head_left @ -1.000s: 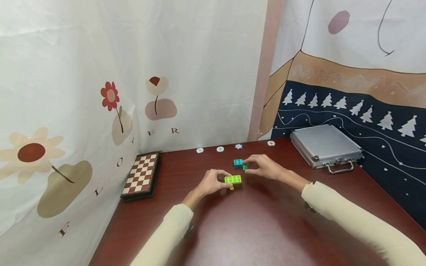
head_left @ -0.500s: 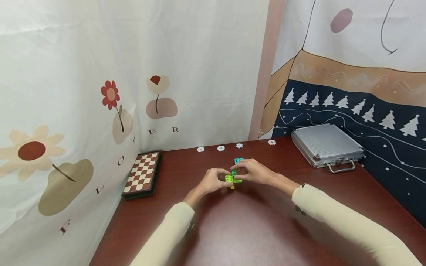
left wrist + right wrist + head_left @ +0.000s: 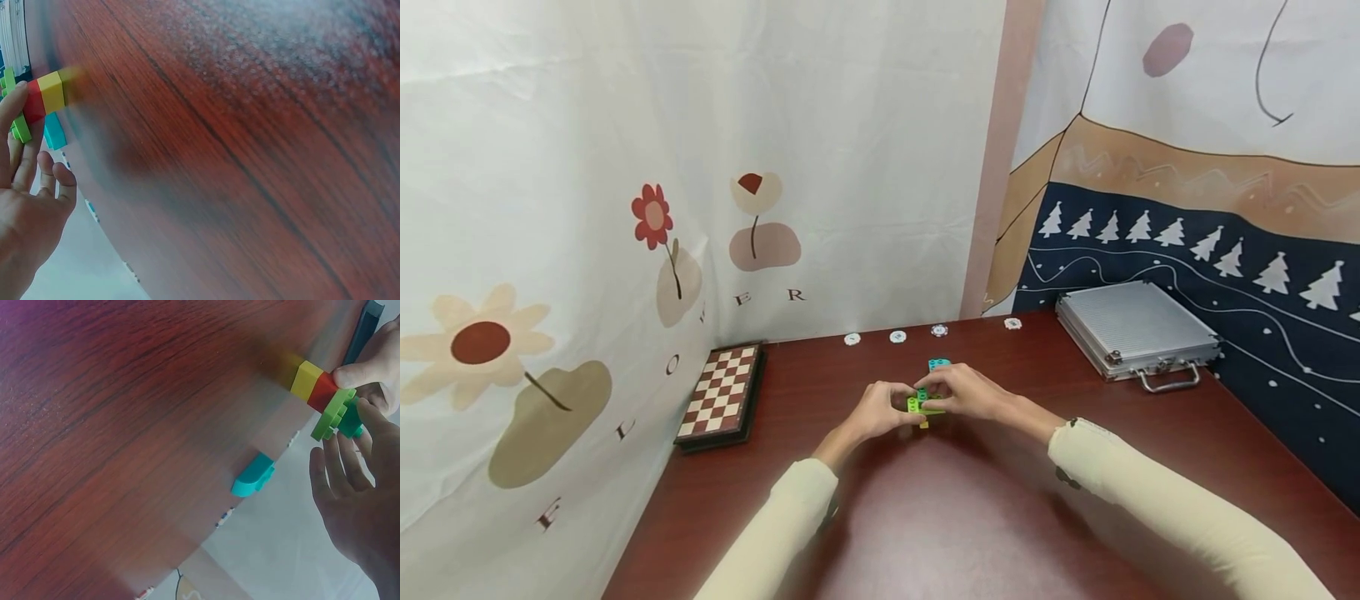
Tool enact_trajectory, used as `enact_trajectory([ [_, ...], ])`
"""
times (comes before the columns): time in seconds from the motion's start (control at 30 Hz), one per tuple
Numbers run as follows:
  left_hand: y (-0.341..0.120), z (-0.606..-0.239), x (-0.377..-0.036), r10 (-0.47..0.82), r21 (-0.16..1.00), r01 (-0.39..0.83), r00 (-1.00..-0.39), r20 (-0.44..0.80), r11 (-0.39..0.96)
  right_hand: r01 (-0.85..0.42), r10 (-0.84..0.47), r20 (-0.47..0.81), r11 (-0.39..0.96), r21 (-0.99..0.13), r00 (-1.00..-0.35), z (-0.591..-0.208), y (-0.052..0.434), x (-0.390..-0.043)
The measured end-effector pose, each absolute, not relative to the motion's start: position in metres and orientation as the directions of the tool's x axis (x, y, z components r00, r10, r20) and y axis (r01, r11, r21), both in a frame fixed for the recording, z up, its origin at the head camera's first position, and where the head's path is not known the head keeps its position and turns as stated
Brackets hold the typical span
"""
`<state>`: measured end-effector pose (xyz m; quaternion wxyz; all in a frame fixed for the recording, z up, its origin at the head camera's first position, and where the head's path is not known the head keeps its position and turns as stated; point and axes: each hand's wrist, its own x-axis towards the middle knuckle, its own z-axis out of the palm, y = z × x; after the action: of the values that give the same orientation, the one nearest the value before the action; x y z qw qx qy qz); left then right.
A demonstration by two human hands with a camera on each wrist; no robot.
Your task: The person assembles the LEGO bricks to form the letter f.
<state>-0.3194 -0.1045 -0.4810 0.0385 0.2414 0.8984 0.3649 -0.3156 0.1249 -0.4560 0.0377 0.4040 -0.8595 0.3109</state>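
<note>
A small stack of toy building bricks stands on the table, with a yellow brick [image 3: 306, 380] lowest, a red brick [image 3: 322, 392] above it, and a wider lime brick [image 3: 331, 417] over that. My left hand [image 3: 878, 410] pinches the stack around the red and lime bricks. On the lime brick's studs sits a small green brick [image 3: 350, 419], pinched by the thumb and fingers of my right hand [image 3: 967, 392]. Whether it is pressed fully down I cannot tell. A turquoise brick with a rounded end [image 3: 253, 475] lies apart, just behind the right hand in the head view.
A chessboard box [image 3: 718, 393] lies at the table's left edge. Several poker chips [image 3: 898, 337] line the back edge. At the back right rests a silver case [image 3: 1138, 325] with its handle towards me. Printed curtains [image 3: 865, 167] hang behind the table.
My right hand has carried the green brick leftward, from beside the turquoise brick onto the lime brick. The left hand has stayed on the stack almost unmoved.
</note>
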Motion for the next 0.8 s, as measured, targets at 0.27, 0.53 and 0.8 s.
enact_trajectory([
  [0.27, -0.1065, -0.4817, -0.3203, 0.472, 0.66, 0.433, -0.871, 0.133, 0.614, -0.703, -0.657, 0.315, 0.482, -0.523, -0.685, -0.4584, 0.1241, -0.3134],
  [0.53, -0.1058, -0.4827, -0.3209, 0.47, 0.66, 0.428, -0.874, 0.125, 0.618, -0.684, -0.636, 0.293, 0.542, -0.489, -0.714, -0.461, 0.1205, -0.3133],
  [0.8, -0.1054, -0.4816, -0.3218, 0.486, 0.666, 0.443, -0.863, 0.136, 0.601, -0.659, -0.614, 0.272, 0.586, -0.471, -0.741, -0.4588, 0.1181, -0.3128],
])
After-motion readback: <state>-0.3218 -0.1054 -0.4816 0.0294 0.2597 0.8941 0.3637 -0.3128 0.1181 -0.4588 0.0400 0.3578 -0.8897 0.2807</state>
